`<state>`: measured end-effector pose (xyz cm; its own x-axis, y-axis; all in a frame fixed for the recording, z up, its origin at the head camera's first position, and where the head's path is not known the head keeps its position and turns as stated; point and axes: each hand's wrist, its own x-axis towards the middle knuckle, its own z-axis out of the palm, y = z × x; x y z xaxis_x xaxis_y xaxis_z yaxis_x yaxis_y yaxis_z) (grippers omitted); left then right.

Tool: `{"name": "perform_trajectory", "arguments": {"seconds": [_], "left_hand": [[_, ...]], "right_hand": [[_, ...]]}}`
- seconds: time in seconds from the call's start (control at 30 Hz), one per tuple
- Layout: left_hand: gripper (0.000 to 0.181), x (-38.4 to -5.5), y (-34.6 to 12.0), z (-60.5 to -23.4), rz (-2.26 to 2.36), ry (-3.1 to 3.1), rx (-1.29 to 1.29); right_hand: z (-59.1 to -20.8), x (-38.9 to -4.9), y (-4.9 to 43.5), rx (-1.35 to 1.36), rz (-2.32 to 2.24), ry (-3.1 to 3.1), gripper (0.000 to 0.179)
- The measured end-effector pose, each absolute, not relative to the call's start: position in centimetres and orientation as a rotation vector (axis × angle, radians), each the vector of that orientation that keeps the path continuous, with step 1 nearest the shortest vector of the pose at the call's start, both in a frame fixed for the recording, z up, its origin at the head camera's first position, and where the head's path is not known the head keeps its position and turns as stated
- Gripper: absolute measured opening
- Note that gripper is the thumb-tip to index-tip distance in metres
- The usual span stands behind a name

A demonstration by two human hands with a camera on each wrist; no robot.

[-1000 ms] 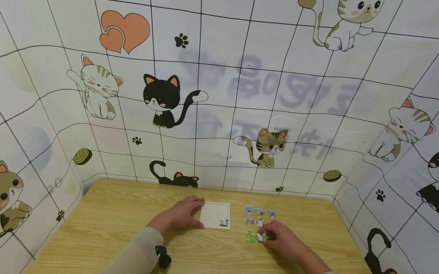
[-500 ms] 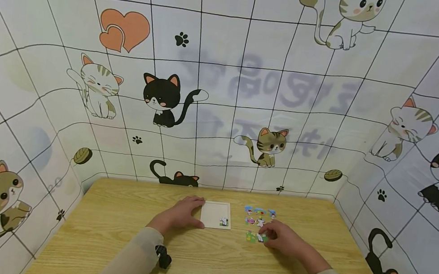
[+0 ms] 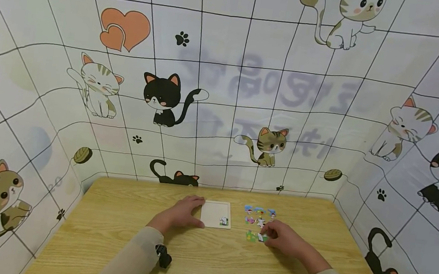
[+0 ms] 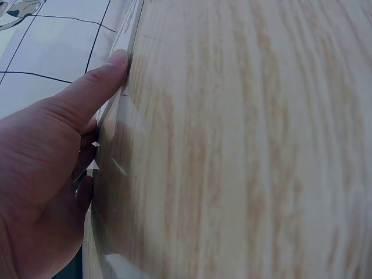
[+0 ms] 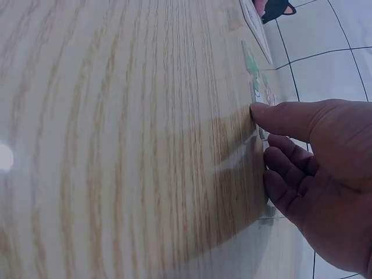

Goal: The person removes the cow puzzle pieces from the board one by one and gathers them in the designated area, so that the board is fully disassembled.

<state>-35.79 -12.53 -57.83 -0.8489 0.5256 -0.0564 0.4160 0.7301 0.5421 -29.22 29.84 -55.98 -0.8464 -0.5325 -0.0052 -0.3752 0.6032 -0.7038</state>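
A square, pale puzzle tray (image 3: 212,212) lies on the table, with one jigsaw piece (image 3: 224,221) in its near right corner. My left hand (image 3: 181,212) holds the tray at its left side, thumb by the near corner and fingers by the far one. In the left wrist view, that hand's (image 4: 43,163) thumb lies along the tray's edge. Right of the tray, my right hand (image 3: 283,239) pinches a white and green jigsaw piece (image 3: 261,237), partly hidden by the fingers. The right wrist view has the thumb of the hand (image 5: 337,168) at a piece's edge, other fingers curled.
Several colourful jigsaw pieces (image 3: 260,211) lie in rough rows near my right hand. Beside the pinched piece is a green piece (image 3: 250,236). The wooden table (image 3: 204,266) ends at a cat-patterned cloth wall (image 3: 222,110) behind and on both sides.
Both hands stay almost where they were. The right fingers have shifted only slightly at the piece; the tray and the other pieces have not moved.
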Motion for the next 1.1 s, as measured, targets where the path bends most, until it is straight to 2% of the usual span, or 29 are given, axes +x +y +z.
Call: {"name": "perform_trajectory", "arguments": {"seconds": [0.33,0.77,1.1], "left_hand": [[0.092,-35.7,-12.5,-57.3,0.766,2.733,0.737],[0.092,-35.7,-12.5,-57.6,0.787,2.730,0.770],[0.093,-35.7,-12.6,-57.7,0.806,2.714,0.759]], "right_hand": [[-55.4,-29.8,28.8,-0.708,-1.121,2.630,0.022],[-53.9,-30.9,25.3,-0.841,-1.083,2.665,0.021],[-53.6,-32.4,20.7,-0.851,-1.033,2.682,0.035]]}}
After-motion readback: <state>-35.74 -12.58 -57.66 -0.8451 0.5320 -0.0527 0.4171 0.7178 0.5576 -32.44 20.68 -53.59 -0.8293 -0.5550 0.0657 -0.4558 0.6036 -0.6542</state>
